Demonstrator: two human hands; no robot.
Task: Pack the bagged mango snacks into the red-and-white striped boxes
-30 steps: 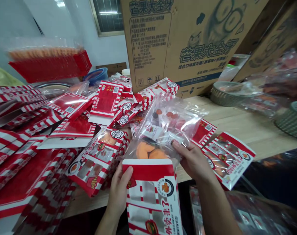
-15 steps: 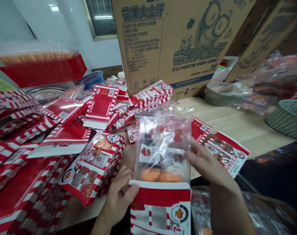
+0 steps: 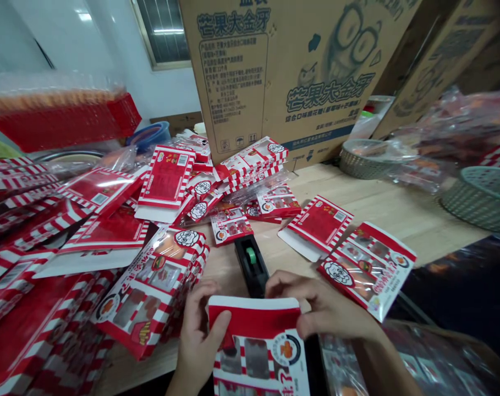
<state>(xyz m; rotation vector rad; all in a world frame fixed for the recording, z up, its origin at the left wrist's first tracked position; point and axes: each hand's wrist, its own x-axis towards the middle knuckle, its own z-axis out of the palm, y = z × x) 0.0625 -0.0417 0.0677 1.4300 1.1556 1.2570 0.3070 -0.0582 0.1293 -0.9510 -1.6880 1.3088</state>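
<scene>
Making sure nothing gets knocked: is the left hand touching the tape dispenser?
Apart. The head view shows a strip of bare wooden table between the fingers of the left hand and the tape dispenser.

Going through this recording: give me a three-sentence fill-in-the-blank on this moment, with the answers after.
The thumb of the left hand presses on the ____ band of the card packet.
The right hand holds the packet's top ____ corner.
The tape dispenser has a ____ core.

Answers: red; right; green.
</scene>
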